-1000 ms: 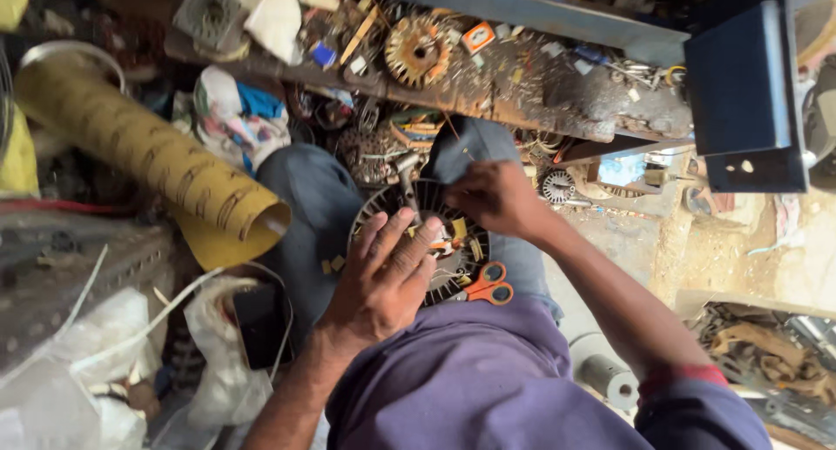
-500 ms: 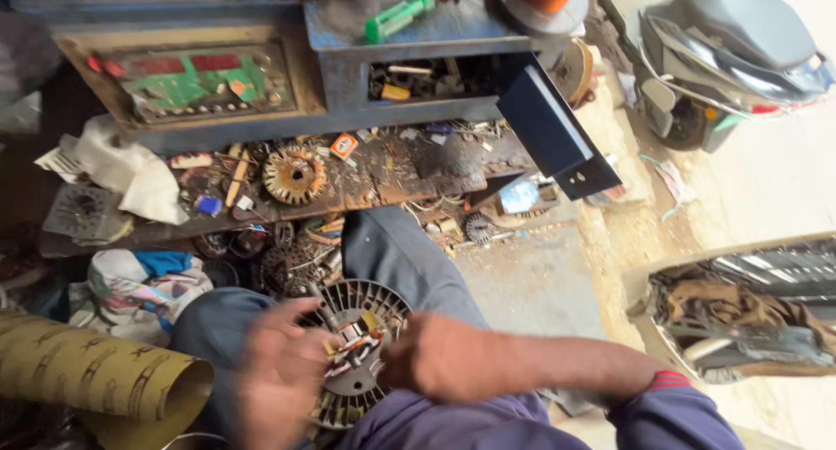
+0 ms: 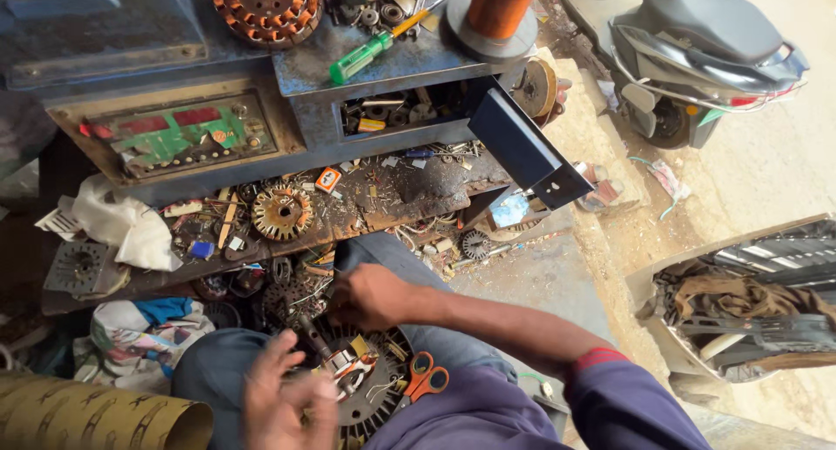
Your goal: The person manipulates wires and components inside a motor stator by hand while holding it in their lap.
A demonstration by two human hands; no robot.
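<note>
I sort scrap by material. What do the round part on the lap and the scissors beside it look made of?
Round part: dark, dull metal, likely steel, judging by its slotted rim. The left hand and right hand blur over it. Scissors: glossy orange handles, probably plastic; blades hidden.

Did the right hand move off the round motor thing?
Yes. The right hand slid from the middle of the round stator on the lap to its far rim.
</note>
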